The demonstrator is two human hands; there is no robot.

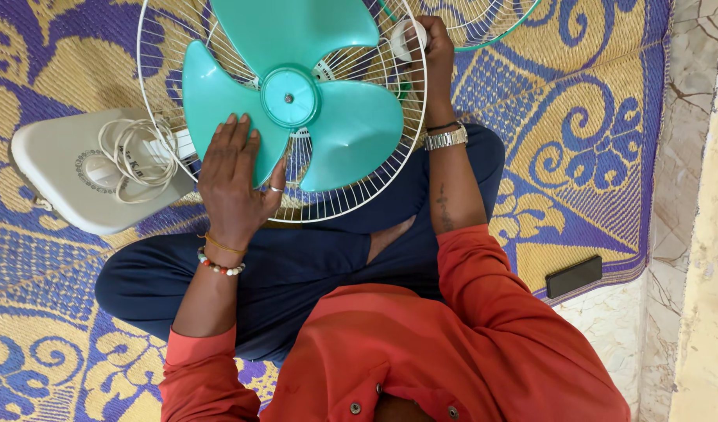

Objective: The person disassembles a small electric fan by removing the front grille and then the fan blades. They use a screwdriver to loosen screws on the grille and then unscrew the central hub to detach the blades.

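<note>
- A person in a red shirt sits cross-legged on a patterned purple-and-yellow mat [593,101], a pedestal fan laid across the lap so that its head faces up within easy reach of both hands; the white wire rear guard [359,195] rests over the dark blue trousers.
- The left hand [235,176] lies flat on the lower-left lobe of the turquoise fan blade [327,117], fingers stretched out and close together, thumb out to the side with a ring on it; the palm appears to steady the blade against turning.
- The right hand [431,48] reaches to the far rim of the guard, fingers curled around a small white round part [406,37] at the wire edge; whether that part is loose or fixed cannot be told.
- The blade sits centred on its hub [288,97] inside the guard, with no front cover over it; a second grille with a green rim [484,23] lies on the mat just beyond, partly out of view.
- The fan's grey-white base [62,187] lies tipped to the left, its white cord [136,156] coiled on top, out of the hands' way.
- A dark, flat, phone-like slab [574,277] rests at the mat's edge near the stone floor, well apart from the fan.
</note>
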